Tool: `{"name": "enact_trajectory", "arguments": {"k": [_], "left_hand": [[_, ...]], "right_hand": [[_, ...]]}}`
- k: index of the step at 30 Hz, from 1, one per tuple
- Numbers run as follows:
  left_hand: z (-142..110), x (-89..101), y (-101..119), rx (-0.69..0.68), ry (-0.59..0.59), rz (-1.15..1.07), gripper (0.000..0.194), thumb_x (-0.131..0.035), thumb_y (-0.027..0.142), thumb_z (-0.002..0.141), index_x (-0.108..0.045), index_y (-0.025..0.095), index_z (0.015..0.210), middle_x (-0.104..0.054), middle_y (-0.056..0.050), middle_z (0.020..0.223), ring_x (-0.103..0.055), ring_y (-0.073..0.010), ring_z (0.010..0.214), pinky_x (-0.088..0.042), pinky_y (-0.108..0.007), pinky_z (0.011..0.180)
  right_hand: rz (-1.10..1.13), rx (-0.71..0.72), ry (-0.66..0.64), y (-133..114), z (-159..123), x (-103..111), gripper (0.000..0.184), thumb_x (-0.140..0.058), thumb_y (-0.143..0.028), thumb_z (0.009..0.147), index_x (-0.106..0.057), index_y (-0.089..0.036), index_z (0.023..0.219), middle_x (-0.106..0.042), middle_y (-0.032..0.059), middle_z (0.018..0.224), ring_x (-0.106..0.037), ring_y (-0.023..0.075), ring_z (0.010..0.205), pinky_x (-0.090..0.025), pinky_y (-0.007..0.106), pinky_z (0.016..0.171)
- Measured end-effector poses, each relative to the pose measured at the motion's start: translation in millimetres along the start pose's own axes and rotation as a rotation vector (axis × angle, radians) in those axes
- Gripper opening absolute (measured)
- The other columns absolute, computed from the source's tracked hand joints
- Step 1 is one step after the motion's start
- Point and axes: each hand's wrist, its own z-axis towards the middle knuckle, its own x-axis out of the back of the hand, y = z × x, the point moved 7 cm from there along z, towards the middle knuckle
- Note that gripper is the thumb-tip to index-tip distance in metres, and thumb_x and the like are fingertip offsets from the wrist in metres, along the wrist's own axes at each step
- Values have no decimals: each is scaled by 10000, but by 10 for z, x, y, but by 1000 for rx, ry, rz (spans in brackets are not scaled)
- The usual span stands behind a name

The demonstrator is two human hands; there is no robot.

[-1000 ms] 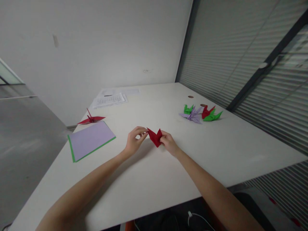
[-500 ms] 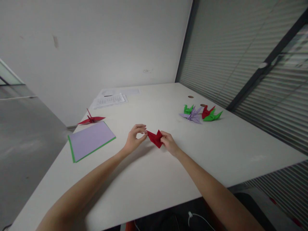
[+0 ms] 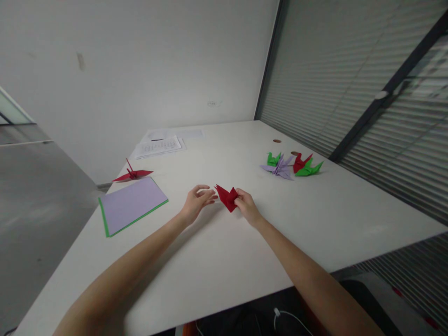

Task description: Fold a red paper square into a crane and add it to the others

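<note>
A red folded-paper bird is held a little above the white table, its pointed tips toward the left. My right hand pinches its right end between thumb and fingers. Just left of the bird is my left hand, fingers apart and curved, holding nothing; a small gap seems to lie between its fingertips and the paper. The part of the bird inside my right hand's grip is hidden.
A red origami crane sits at the left, behind lilac and green paper sheets. Printed papers lie at the back left. Several origami birds in lilac, green and red are grouped at the right on the table.
My left hand has let go of the bird's left tip and opened its fingers. The bird has tilted slightly, its left tips higher; my right hand keeps its grip.
</note>
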Motion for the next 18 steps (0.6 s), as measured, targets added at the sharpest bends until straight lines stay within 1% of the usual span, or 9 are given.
{"name": "enact_trajectory", "arguments": {"k": [2, 4, 7, 12, 18], "left_hand": [[-19, -41, -21, 37, -29, 3, 314, -764, 339, 686, -567, 142, 831, -693, -65, 833, -689, -195, 814, -529, -317, 722], [-34, -66, 23, -13, -31, 38, 293, -767, 344, 678, -591, 137, 788, -692, -67, 857, -681, -201, 841, -533, -307, 710], [-45, -75, 85, -95, -3, 64, 276, -789, 324, 642, -639, 141, 784, -687, -49, 857, -662, -177, 809, -539, -300, 697], [-25, -31, 81, -136, 60, 118, 239, -799, 298, 617, -686, 143, 760, -685, -36, 756, -623, -140, 681, -516, -286, 656], [-16, 3, 95, -179, 104, 137, 192, -792, 264, 600, -688, 144, 708, -676, -27, 687, -600, -131, 629, -490, -284, 633]], "right_hand": [[-13, 16, 22, -25, 1, 9, 39, -462, -197, 603, -481, -207, 636, -502, -36, 603, -440, 133, 597, -350, 262, 576], [-18, 24, 11, -24, 6, -2, 34, -465, -197, 602, -477, -208, 632, -509, -37, 604, -448, 132, 600, -356, 260, 582], [-39, 37, -34, 11, 6, -35, 46, -460, -188, 614, -493, -207, 640, -531, -34, 611, -469, 136, 612, -367, 265, 602], [-136, 82, -75, 57, -32, -63, 92, -453, -148, 640, -502, -209, 688, -518, -39, 632, -466, 134, 619, -352, 261, 596], [-298, 132, -88, -40, -90, -88, 95, -471, -133, 654, -486, -212, 705, -464, -53, 620, -404, 124, 584, -311, 253, 568]]}}
